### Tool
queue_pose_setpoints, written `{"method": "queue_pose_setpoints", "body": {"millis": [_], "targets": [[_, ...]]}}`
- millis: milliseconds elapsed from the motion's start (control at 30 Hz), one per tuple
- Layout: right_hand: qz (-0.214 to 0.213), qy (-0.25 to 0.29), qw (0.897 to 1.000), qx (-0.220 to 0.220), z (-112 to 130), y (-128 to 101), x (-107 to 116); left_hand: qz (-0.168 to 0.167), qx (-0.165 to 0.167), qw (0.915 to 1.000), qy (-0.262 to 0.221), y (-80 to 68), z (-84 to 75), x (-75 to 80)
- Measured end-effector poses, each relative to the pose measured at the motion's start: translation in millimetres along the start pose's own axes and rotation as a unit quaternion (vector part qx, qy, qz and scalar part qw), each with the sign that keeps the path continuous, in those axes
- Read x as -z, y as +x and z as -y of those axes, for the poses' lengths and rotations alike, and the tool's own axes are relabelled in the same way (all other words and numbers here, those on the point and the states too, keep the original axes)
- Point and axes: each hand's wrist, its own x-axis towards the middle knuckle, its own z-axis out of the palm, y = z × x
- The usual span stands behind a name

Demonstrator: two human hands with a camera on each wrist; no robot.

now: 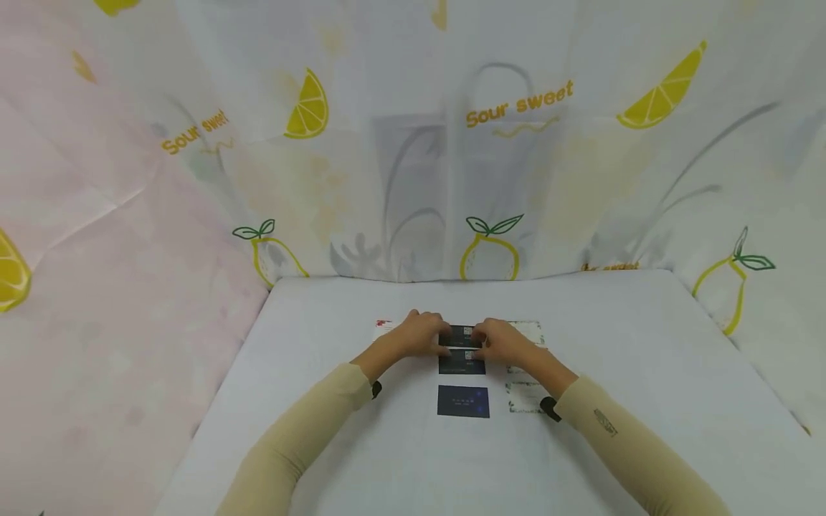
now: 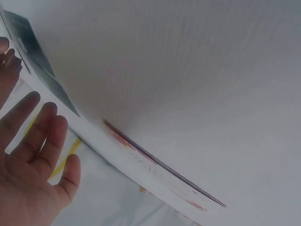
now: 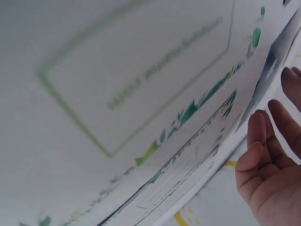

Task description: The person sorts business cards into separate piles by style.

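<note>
Here, in the head view, I see both hands meeting over a column of dark cards on the white table (image 1: 645, 344). My left hand (image 1: 419, 333) and right hand (image 1: 502, 342) come in from either side at the top dark card (image 1: 462, 334), fingertips resting along the seam between it and the middle dark card (image 1: 462, 362) just below; whether they pinch an edge or only press on it I cannot tell from here. A third dark card (image 1: 463, 400) lies nearer me, apart from the hands. A white card with red marks (image 1: 383, 327) peeks out just beyond the left hand, and a green-edged white card (image 1: 530, 331) sits just past the right hand, with another green-edged card (image 1: 524, 396) beside the right wrist. From the left wrist, the left hand (image 2: 33, 165) shows its fingers (image 2: 51, 136) straight and slightly spread, holding nothing, with the red-marked card (image 2: 155, 165) edge-on close by and dark cards (image 2: 33, 52) further along. From the right wrist, the right hand (image 3: 273, 165) has its fingers (image 3: 258, 136) straight and loosely together, beside the green-edged cards (image 3: 141, 80).
</note>
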Motion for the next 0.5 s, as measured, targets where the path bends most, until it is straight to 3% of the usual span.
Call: {"method": "queue_pose_setpoints", "body": {"millis": [133, 267, 500], "targets": [[-0.002, -0.014, 1.000, 0.007, 4, -10, -12, 0.006, -0.008, 0.9997, 0.021, -11.2, -10.4, -8.5], [0.015, -0.039, 0.999, 0.009, 5, -18, -20, 0.020, -0.013, 0.9997, 0.012, -18.2, -15.6, -14.1], [0.021, -0.051, 0.998, -0.011, 10, -12, -13, 0.023, -0.006, 0.9997, -0.008, -15.1, -13.5, -9.3]]}}
